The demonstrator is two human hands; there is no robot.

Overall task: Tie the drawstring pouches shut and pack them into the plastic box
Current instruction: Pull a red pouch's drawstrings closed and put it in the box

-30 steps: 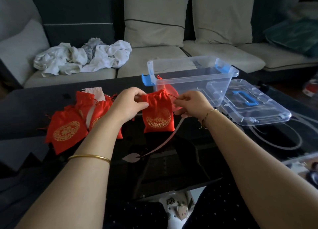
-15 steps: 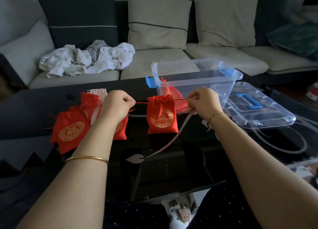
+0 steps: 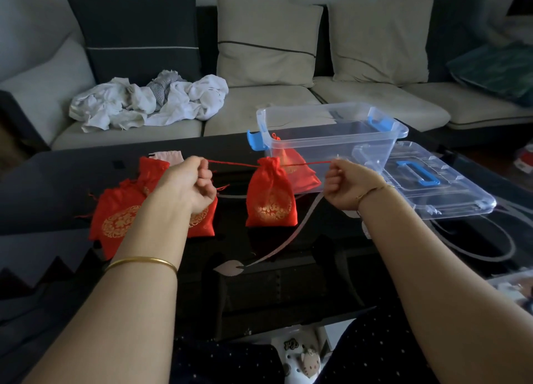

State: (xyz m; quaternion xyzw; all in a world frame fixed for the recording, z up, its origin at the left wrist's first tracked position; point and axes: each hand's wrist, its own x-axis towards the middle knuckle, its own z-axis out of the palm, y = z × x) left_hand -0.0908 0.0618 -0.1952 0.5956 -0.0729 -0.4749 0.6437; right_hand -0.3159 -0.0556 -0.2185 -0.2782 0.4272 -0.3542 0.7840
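Red drawstring (image 3: 230,163) pulled taut, its ends pinched in the curled left hand (image 3: 187,187) and right hand (image 3: 346,184), red satin pouch (image 3: 271,202) with gold emblem strung between them, mouth gathered closed, over the black table (image 3: 72,187), clear plastic box (image 3: 346,150) just behind.

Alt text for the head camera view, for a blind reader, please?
A person's left hand and right hand hold the cords of a red pouch taut to either side, its neck gathered. On the dark table, more red pouches lie to the left; a plastic box holding one pouch and its lid sit to the right.
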